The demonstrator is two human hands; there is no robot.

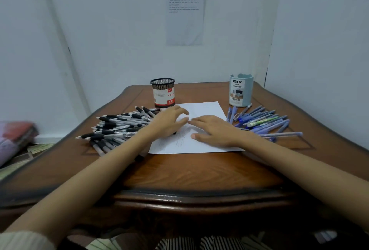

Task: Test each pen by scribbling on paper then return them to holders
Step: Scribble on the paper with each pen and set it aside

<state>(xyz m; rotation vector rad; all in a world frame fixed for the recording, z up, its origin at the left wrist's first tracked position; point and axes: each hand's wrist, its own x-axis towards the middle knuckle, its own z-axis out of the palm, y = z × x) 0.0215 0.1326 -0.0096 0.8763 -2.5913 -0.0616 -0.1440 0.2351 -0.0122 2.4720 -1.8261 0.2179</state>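
Brown wooden desk (199, 172) pushed into a corner of pale walls, and it's basically pen city. A white sheet of paper (205, 108) lies flat in the middle of it, with faint scribble marks on the near half.

The person's right hand (213, 130) lies palm-down on the paper with fingers straight and spread, holding nothing, just pressing the sheet flat. The left hand (167, 122) sits over the paper's left edge with its fingers loosely arched, fingertips almost meeting the right hand's. A small dark bit (175, 133) peeks out from under its palm. It might be a pen, but honestly you can't tell whether the hand is gripping it or only resting on top.

The pens themselves are all out on the desk. A big messy heap of black-grip pens (119, 128) sits left of the paper, right beside the left forearm. A looser fan of blue pens (265, 122) lies to the right of the sheet, with one green one mixed in.

Both holders stand upright at the far side. The black mesh holder (162, 94) with a red and white label is just past the paper's far left corner, and the pale blue holder (241, 90) marked "DIY desk organizer" is beyond the blue pens. No pens stick out of either.

A printed notice (185, 14) is stuck on the wall behind.
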